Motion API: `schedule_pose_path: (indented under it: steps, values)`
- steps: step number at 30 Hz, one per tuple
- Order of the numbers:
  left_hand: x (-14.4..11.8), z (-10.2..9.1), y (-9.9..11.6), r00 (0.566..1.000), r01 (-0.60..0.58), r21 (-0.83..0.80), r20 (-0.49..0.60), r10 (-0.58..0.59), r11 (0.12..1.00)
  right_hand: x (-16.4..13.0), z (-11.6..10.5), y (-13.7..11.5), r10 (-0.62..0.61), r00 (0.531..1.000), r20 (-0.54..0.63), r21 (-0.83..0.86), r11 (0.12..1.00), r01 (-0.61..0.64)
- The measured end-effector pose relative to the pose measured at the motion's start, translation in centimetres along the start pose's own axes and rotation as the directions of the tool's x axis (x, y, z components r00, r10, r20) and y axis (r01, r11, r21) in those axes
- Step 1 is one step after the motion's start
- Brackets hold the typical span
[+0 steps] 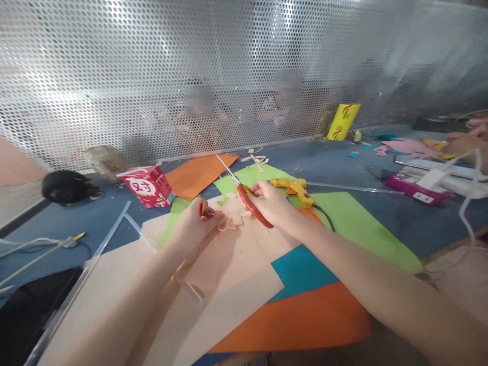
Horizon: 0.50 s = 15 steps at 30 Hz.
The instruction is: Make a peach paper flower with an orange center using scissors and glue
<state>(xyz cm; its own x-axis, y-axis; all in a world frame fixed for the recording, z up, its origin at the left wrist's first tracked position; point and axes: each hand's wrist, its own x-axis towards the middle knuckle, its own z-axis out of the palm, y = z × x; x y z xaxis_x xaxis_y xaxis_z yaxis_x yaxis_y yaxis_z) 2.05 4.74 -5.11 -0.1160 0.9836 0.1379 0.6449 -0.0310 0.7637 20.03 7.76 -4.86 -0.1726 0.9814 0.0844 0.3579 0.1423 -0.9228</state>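
Observation:
My right hand [269, 203] is closed around a pair of scissors with orange handles [251, 206], whose blades point up and away to the left. My left hand [196, 223] pinches a small orange strip [205, 208] of sheet material; the fingers partly hide it. Between the hands, peach-coloured cut scraps [234, 213] lie on large peach sheets [244, 264]. Beside my right hand rests a yellow glue gun [293, 189]. A clear stick [192, 291] lies on the peach sheet under my left forearm.
Orange [206, 173], green [351, 218] and teal [305, 267] sheets spread over the blue table. Around them are a red box [147, 188], a black roll [66, 187], a black tablet-like slab [34, 315], a yellow roll [343, 122] and a purple power strip [417, 190]. A perforated metal panel [152, 61] stands behind.

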Motion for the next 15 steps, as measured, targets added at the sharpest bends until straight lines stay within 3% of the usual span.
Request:
schedule_pose_path:
  steps: [4, 8, 10, 12, 15]
  values:
    - [-0.3, 0.1, 1.1, 0.996, 0.013, -0.393, -0.075, -0.046, 0.919, 0.5, -0.5, 0.0, -0.043, 0.995, -0.087, 0.075, 0.996, 0.05]
    - [-0.3, -1.0, 2.3, 0.977, 0.025, -0.788, -0.111, -0.183, 0.615, 0.9, -1.5, -0.4, -0.166, 0.948, -0.272, 0.195, 0.955, 0.224]
    - [-0.1, -1.8, 2.5, 0.964, -0.002, -0.86, -0.137, -0.226, 0.511, 0.9, -1.6, -0.4, -0.103, 0.959, -0.264, 0.287, 0.941, 0.181]
    - [0.2, -2.3, 2.5, 0.944, -0.034, -0.904, -0.169, -0.282, 0.427, 0.9, -1.3, -0.3, 0.006, 0.982, -0.189, 0.324, 0.944, 0.056]
    - [0.5, -2.9, 2.2, 0.928, -0.049, -0.938, -0.17, -0.332, 0.344, 0.6, -0.6, 0.1, 0.125, 0.99, -0.068, 0.23, 0.967, -0.107]
